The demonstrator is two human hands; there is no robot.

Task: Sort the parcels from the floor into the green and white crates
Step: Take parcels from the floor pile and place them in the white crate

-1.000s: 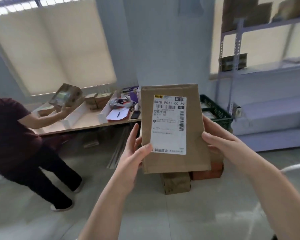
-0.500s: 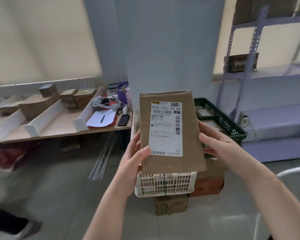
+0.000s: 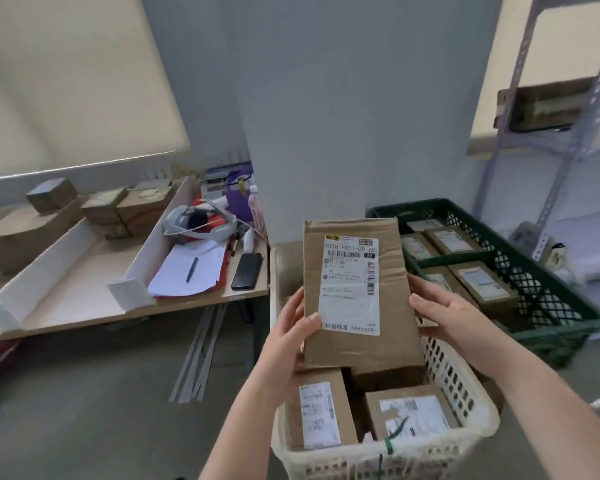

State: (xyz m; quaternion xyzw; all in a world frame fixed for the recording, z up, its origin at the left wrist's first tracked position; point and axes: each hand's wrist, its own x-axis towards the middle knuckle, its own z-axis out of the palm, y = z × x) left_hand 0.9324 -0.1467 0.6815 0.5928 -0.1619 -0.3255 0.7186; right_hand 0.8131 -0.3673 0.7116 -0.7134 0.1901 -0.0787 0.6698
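Parcel (image 3: 361,344): flat brown cardboard packet, held upright over the white crate (image 3: 388,452), with its white shipping label (image 3: 352,285) facing the camera.

Left hand (image 3: 288,337): grips the parcel's lower left edge, thumb laid on the front by the label's corner, fingers wrapped behind.

Right hand (image 3: 444,317): grips the right edge, thumb on the front rim, fingers curled behind and out of sight.

White crate: perforated plastic, directly below the held parcel. It holds at least two labelled boxes, one at the near left (image 3: 317,414) and one at the near right (image 3: 413,415), with more brown card between them.

Green crate (image 3: 568,327): lattice-walled, just right of and behind the white crate. It holds several labelled brown boxes (image 3: 482,282) lying flat.

Table (image 3: 84,299): left of the crates, fitted with white dividers. It carries:
- small cardboard boxes (image 3: 132,206) at the back
- a grey headset (image 3: 198,225)
- loose papers (image 3: 174,282) with a pen (image 3: 192,269) on top
- a dark phone (image 3: 246,271) near the corner

Metal shelf rack (image 3: 548,140): stands behind the green crate at the right.
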